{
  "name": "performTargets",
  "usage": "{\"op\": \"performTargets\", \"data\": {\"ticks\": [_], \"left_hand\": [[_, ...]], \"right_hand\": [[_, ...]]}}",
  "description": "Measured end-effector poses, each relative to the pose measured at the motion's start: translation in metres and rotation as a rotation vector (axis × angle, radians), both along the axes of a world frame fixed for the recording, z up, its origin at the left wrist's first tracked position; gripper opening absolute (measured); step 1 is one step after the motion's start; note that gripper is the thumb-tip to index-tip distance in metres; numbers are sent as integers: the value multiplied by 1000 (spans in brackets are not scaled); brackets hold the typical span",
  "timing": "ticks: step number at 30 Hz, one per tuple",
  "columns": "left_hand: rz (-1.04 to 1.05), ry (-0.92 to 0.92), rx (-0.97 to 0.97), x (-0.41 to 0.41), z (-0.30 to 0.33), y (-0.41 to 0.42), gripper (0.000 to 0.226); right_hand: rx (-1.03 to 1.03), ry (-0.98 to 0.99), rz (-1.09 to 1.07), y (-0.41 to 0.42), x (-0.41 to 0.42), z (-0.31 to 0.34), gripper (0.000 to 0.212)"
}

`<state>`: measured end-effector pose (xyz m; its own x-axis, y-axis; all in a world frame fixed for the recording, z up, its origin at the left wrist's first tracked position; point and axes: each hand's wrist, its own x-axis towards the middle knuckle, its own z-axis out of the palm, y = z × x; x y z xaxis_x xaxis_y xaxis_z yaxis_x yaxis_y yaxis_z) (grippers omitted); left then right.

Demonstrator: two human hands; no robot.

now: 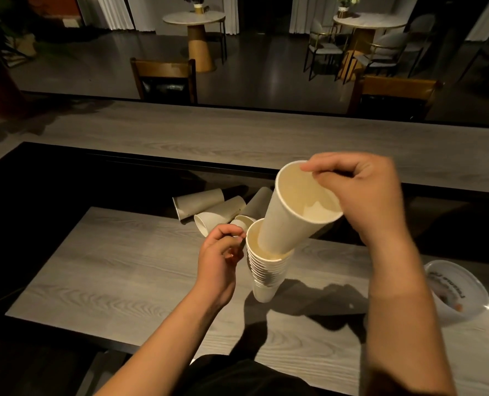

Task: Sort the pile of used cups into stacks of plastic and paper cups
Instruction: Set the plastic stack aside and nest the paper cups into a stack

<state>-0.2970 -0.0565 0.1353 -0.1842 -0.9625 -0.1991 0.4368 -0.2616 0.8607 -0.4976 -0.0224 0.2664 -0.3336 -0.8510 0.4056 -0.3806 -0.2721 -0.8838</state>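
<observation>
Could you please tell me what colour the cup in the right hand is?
The cup is plain white, cream inside, with no print; the head view shows it best.

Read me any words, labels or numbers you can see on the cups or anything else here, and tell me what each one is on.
Clear plastic cup lying at the right edge of the table: dark printed lettering along its side, turned sideways and too blurred to read.
Paper cup in the right hand: no print visible.
Stack of paper cups by the left hand: no print visible.
Loose paper cups lying behind: no print visible.
</observation>
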Motion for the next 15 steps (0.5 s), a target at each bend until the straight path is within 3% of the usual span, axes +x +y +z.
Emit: {"op": "performTargets", "data": {"ticks": [4,9,15], "left_hand": [[39,26,85,0,-9,-6,20],[104,12,175,6,-23,-17,21],[192,-68,493,12,-52,-33,25]], "right_hand": [[166,144,120,-14,9,-23,41],[316,277,159,-32,22,-69,26],[396,157,220,-38,21,-96,21]]}}
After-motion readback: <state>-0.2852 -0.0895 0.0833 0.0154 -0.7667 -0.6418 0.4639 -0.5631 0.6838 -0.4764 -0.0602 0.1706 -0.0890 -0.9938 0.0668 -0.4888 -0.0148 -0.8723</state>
